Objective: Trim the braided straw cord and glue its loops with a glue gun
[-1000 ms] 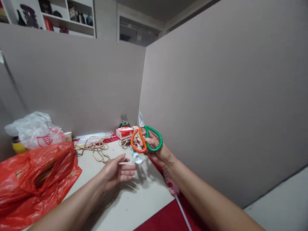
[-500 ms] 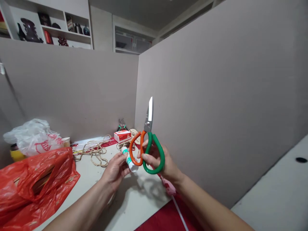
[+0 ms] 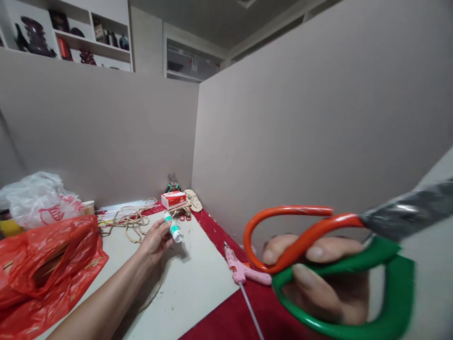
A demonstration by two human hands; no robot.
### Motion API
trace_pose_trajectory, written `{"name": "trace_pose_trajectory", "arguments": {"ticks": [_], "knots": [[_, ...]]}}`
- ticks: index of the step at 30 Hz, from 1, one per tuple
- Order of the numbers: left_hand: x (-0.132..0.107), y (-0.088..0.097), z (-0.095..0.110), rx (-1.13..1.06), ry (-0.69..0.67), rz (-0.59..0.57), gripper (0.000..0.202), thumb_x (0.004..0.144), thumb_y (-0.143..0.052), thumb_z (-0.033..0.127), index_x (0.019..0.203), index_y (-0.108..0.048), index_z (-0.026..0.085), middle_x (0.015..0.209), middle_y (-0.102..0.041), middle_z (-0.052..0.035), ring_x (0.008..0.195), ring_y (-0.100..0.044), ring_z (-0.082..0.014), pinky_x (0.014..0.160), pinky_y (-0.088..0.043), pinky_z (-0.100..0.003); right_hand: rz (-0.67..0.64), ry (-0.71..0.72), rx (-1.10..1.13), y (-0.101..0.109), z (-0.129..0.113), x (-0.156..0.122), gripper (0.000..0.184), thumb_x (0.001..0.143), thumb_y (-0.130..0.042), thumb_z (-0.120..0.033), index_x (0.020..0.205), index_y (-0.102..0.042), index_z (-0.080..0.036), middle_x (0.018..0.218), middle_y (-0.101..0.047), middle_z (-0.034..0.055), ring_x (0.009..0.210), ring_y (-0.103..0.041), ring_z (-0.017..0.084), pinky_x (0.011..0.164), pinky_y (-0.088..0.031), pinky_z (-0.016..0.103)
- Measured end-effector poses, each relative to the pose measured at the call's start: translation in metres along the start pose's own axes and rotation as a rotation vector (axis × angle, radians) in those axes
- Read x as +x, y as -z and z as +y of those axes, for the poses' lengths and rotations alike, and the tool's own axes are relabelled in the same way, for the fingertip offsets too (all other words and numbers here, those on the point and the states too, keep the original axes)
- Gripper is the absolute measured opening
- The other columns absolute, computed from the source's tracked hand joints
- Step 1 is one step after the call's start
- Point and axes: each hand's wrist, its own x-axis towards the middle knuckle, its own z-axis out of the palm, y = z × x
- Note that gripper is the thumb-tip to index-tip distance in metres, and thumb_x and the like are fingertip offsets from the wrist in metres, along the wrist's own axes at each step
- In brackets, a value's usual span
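My left hand (image 3: pixel 155 243) holds a white and green tube (image 3: pixel 173 227), probably a glue stick, above the pale board. Close to the camera at the right, my right hand (image 3: pixel 329 269) grips scissors (image 3: pixel 304 241) with one orange and one green handle loop. Their metal blades point right and run out of the picture. A pink glue gun (image 3: pixel 240 269) lies on the red cloth between my hands, with a clear glue stick (image 3: pixel 252 311) coming out of its back end.
Beige rope (image 3: pixel 132 225) lies loose on the pale board (image 3: pixel 191 288). A red and white box (image 3: pixel 173 199) stands at the back near pliers (image 3: pixel 172 183). Red (image 3: pixel 53 264) and white (image 3: pixel 42 198) plastic bags fill the left. Grey panels (image 3: pixel 300 118) wall in the back and right.
My right hand has swung the scissors right and much closer to the camera, turning the blades from upward to rightward. My left hand has shifted slightly left with the tube. The glue gun is now uncovered.
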Motion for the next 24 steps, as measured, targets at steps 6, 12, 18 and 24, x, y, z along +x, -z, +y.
{"name": "trace_pose_trajectory", "arguments": {"ticks": [6, 12, 18, 24], "knots": [[0.014, -0.033, -0.009, 0.141, 0.016, -0.171, 0.046, 0.063, -0.078, 0.021, 0.103, -0.056, 0.020, 0.077, -0.066, -0.0001, 0.054, -0.061, -0.0105, 0.053, -0.051, -0.023, -0.113, -0.156, 0.042, -0.008, 0.018, -0.013, 0.019, 0.085, -0.059, -0.023, 0.092, -0.043, -0.030, 0.081, -0.070, 0.0006, 0.071, -0.066, 0.019, 0.063, -0.054, 0.034], [0.058, -0.087, -0.035, 0.337, -0.054, -0.127, 0.056, 0.068, -0.072, 0.018, 0.119, -0.050, 0.015, 0.059, -0.057, 0.0052, 0.044, -0.051, -0.0085, 0.050, -0.045, -0.022, -0.154, -0.329, 0.085, 0.003, 0.033, -0.019, 0.018, 0.085, -0.059, -0.025, 0.092, -0.042, -0.027, 0.086, -0.069, 0.0027, 0.080, -0.065, 0.020, 0.069, -0.052, 0.035], [0.044, -0.092, -0.020, 0.429, -0.199, -0.171, 0.045, 0.071, -0.069, 0.023, 0.113, -0.059, 0.013, 0.072, -0.062, -0.0008, 0.066, -0.058, -0.0136, 0.061, -0.044, -0.022, -0.190, -0.401, -0.219, 0.012, 0.034, -0.017, 0.015, 0.084, -0.059, -0.029, 0.091, -0.047, -0.023, 0.088, -0.064, 0.0045, 0.077, -0.062, 0.018, 0.068, -0.049, 0.031], [-0.044, -0.075, 0.018, 0.466, -0.254, -0.479, 0.042, 0.080, -0.058, 0.046, 0.109, -0.064, 0.015, 0.094, -0.066, -0.0097, 0.075, -0.059, -0.0179, 0.058, -0.046, -0.024, -0.509, -0.069, -0.827, -0.001, 0.045, -0.001, 0.007, 0.084, -0.052, -0.016, 0.086, -0.049, -0.022, 0.072, -0.057, 0.0000, 0.062, -0.051, 0.014, 0.060, -0.040, 0.026]]}}
